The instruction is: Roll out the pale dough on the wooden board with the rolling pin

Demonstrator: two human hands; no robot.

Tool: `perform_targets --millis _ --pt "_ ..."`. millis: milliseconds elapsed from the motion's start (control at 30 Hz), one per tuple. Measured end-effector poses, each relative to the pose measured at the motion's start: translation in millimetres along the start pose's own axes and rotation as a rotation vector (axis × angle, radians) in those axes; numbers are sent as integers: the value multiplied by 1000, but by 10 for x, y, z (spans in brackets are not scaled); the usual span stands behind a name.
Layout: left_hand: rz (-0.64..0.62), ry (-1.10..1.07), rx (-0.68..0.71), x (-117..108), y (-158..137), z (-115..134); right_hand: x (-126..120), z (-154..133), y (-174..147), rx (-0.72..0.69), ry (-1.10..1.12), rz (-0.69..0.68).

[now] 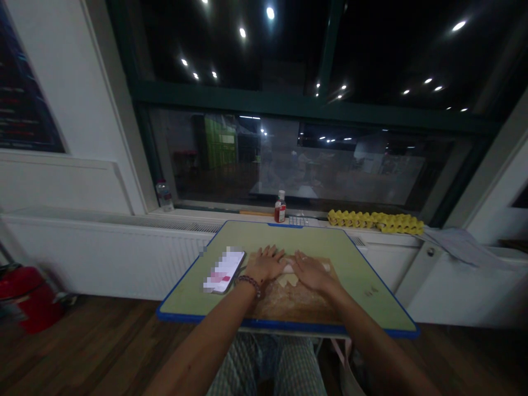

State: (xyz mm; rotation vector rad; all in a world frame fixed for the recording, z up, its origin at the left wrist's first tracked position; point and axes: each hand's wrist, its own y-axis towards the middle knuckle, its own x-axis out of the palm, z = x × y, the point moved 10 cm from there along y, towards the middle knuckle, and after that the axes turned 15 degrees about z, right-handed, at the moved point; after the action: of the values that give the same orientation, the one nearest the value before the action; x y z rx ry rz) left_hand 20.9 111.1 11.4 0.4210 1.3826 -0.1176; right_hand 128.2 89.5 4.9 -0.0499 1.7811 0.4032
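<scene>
My left hand (266, 265) lies flat with its fingers spread, on or beside the left part of a pale rolling pin (289, 267). From the other side, my right hand (312, 271) rests over the same pin with fingers stretched forward. The pin's right end shows past that hand; its left end is hidden. Just below the pin is a thin, uneven piece of pale dough (287, 280), partly covered. Both sit on a brown wooden board (297, 308) dusted with what looks like flour.
The board lies on a green table (355, 253) with a blue edge. A phone (225, 272) is left of my left hand. Along the windowsill stand a small red-labelled bottle (280, 209), a clear bottle (164, 197) and yellow egg cartons (375, 221). A fire extinguisher (31, 300) is at far left.
</scene>
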Motion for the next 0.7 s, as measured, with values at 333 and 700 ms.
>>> perform_targets --millis 333,700 --pt "23 -53 95 20 -96 77 -69 -62 -268 -48 73 54" --pt "63 -54 209 -16 -126 186 -34 66 -19 -19 261 8"
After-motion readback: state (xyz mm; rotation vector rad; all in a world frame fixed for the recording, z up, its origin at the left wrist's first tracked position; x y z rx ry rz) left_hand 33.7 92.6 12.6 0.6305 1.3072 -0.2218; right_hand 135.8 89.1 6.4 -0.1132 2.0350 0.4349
